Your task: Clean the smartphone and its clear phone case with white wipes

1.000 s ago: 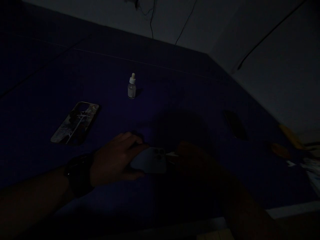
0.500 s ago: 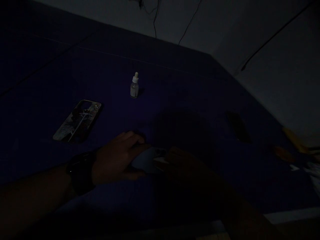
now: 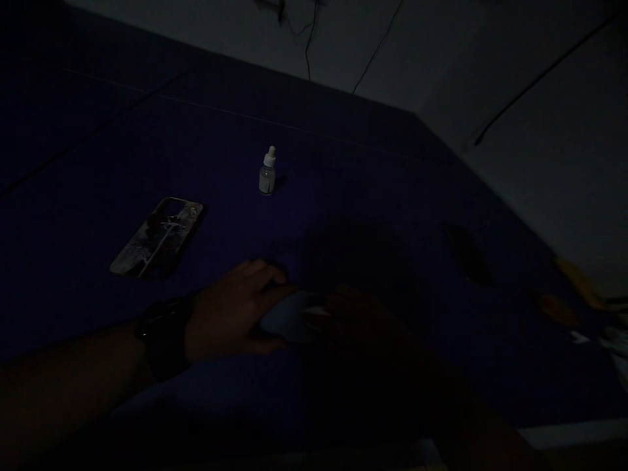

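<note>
While the left hand [image 3: 228, 317] spans a pale blue phone [image 3: 285, 319], its thumb along the near edge and its fingers along the far one, the right hand [image 3: 358, 320] meets the other end of it. The left grasp looks firm enough to steady the phone, which lies back up on the blue table [image 3: 220, 150], between the two hands. The right hand is deep in shadow; it appears to pinch a small white piece [image 3: 316, 312] against the phone's back, though whether that is cloth, paper or something stiffer cannot be told.

The work on the back seems under way rather than finished. The phone is out of any cover, and the white piece is at the right-hand end of it; how much of the surface has been gone over is too dark to judge. The hands have yet to let go.

A dark watch [image 3: 164, 337] sits on the left wrist. Farther out, a patterned phone case [image 3: 157, 242] lies to the left, apart from the phone and not yet fitted. Beyond the hands a dropper bottle [image 3: 267, 178] stands upright with its white top on. Well to the right lies a dark, flat object [image 3: 467, 254], perhaps another phone.
</note>
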`<state>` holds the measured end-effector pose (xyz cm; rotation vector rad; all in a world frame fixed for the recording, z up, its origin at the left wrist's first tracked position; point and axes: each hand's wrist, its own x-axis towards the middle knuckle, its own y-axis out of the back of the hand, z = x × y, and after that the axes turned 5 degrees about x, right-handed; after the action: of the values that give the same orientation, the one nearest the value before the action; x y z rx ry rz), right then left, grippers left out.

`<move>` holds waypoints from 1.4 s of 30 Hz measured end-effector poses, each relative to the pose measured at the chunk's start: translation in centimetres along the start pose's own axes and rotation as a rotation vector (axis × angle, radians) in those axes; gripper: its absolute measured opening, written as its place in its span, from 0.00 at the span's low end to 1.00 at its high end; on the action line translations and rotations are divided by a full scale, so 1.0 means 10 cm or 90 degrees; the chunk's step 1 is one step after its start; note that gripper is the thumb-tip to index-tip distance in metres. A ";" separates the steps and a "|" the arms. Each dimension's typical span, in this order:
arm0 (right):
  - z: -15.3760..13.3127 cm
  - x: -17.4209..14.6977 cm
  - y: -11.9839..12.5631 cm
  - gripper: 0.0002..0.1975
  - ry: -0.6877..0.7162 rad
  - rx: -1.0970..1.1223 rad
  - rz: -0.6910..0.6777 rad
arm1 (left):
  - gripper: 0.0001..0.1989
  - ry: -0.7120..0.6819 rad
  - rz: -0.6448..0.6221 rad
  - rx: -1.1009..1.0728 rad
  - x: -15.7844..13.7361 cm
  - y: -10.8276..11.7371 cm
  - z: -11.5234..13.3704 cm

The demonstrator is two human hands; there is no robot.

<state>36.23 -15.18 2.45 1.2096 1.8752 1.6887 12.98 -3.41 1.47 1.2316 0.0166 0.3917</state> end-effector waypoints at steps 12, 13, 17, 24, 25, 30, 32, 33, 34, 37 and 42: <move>0.05 0.11 -0.01 0.11 0.060 -0.025 0.011 | 0.33 0.010 -0.004 0.002 0.01 0.02 0.01; 0.05 0.11 -0.01 0.11 0.060 -0.029 0.019 | 0.34 0.010 -0.003 0.002 0.01 0.02 0.01; 0.08 0.12 -0.03 0.13 -0.001 -0.091 0.050 | 0.34 0.008 -0.014 0.008 0.00 0.01 0.00; 0.08 0.11 -0.03 0.10 0.032 -0.035 0.043 | 0.34 0.001 -0.002 0.000 0.00 0.01 0.00; 0.08 0.12 -0.03 0.10 0.012 -0.035 0.049 | 0.34 0.001 -0.004 0.002 0.00 0.01 0.00; 0.18 0.13 -0.04 0.13 -0.113 0.054 0.052 | 0.33 0.002 0.007 0.008 0.00 0.00 0.00; 0.22 0.08 -0.01 0.14 -0.142 0.070 0.060 | 0.33 -0.001 0.011 0.006 0.00 0.00 0.00; 0.24 0.05 0.01 0.14 -0.149 0.071 0.056 | 0.33 -0.001 0.012 0.004 -0.01 0.00 0.00; 0.25 0.01 0.03 0.14 -0.157 0.072 0.047 | 0.33 -0.002 0.012 0.002 -0.01 0.00 0.00; 0.26 -0.08 0.09 0.13 -0.180 0.077 0.036 | 0.34 0.001 0.007 0.000 -0.01 0.00 0.00; 0.21 -0.03 0.03 0.16 -0.174 0.103 0.028 | 0.33 0.000 0.002 0.000 0.00 0.00 0.00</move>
<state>38.01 -14.07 2.20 1.4717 1.8526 1.3325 13.01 -3.42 1.49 1.2316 0.0147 0.3943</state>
